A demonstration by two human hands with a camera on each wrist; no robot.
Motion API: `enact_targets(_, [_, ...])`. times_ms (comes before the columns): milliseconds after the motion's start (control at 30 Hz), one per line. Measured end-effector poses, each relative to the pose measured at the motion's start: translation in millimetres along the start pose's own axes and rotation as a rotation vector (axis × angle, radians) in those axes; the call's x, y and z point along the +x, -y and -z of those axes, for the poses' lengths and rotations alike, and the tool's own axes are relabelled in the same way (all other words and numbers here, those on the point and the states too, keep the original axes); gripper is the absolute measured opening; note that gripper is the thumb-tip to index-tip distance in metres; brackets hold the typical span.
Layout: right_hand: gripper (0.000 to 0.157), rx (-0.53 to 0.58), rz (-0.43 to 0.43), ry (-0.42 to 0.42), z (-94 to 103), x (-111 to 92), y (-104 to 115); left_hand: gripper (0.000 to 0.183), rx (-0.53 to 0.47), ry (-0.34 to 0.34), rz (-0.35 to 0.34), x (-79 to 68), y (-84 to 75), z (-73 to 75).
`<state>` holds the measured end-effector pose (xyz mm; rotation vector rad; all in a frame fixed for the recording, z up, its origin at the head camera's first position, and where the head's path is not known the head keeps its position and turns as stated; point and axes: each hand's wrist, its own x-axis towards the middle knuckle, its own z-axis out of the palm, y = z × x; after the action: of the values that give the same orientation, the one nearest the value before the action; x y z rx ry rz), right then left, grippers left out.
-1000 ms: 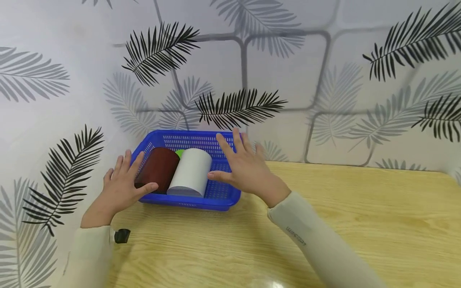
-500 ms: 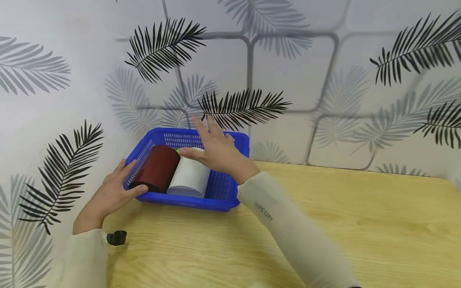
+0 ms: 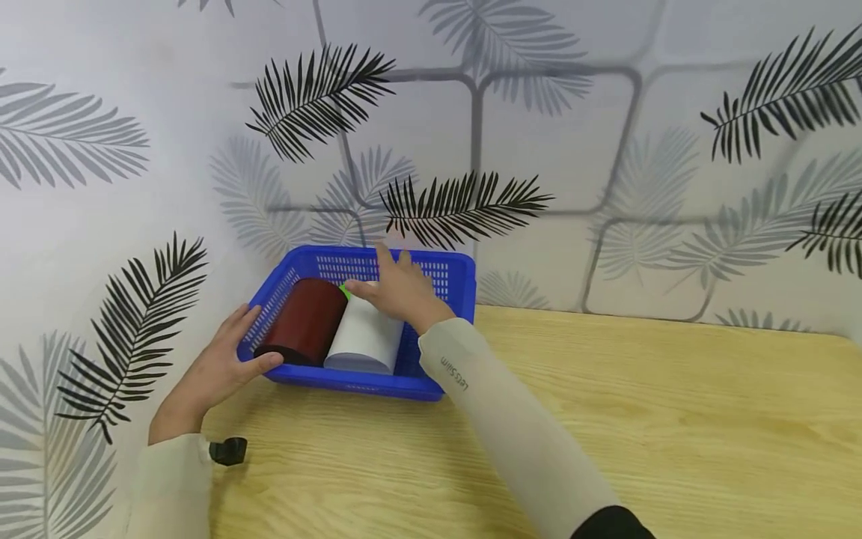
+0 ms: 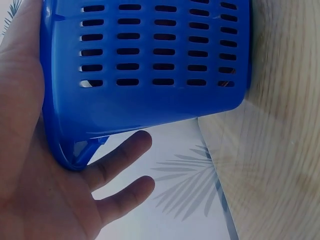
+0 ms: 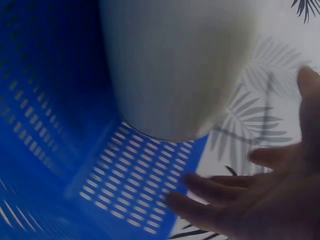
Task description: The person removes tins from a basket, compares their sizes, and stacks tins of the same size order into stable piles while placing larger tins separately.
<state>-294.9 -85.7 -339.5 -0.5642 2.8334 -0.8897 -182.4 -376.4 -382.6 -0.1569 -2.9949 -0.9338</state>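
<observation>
A blue plastic basket [image 3: 357, 383] holds a dark red-brown rounded block [image 3: 306, 318] and, to its right, a white rounded block [image 3: 364, 340]. Between them at the back shows a bit of something green [image 3: 345, 290]. My left hand [image 3: 218, 374] rests against the basket's left front corner; in the left wrist view the rim touches the palm and two fingers stretch out past the wall. Over the back of the white block my right hand [image 3: 402, 292] reaches with fingers spread. The right wrist view shows those fingers extended near the basket's perforated wall, holding nothing.
The basket stands on a light wood-grain table [image 3: 606, 419], close to a pale wall [image 3: 539, 157] with a feather-leaf print. Wall also rises along the left side. A small black piece [image 3: 229, 451] sits at the left sleeve cuff.
My right hand has moved left and inward from the basket's right side to over the white block. My left hand has slid slightly outward to the basket's left front corner.
</observation>
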Motion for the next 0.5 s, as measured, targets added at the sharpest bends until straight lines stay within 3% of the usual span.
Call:
enact_targets(100, [0.106,0.088,-0.117,0.159,-8.9,1,-12,0.104,-0.001,0.007,0.008,1.4,-1.6,-1.5])
enact_targets(200, [0.113,0.258,-0.206,0.290,-12.5,0,-19,0.104,0.000,0.011,0.017,1.9,-2.6,-0.8])
enact_targets(333, [0.117,0.459,-0.291,0.351,-12.4,2,-23,0.104,0.008,0.010,0.020,2.4,-4.1,0.6])
enact_targets(500, [0.116,0.620,-0.398,0.407,-12.2,5,-26,0.104,-0.004,0.015,0.039,1.8,-2.6,-1.0])
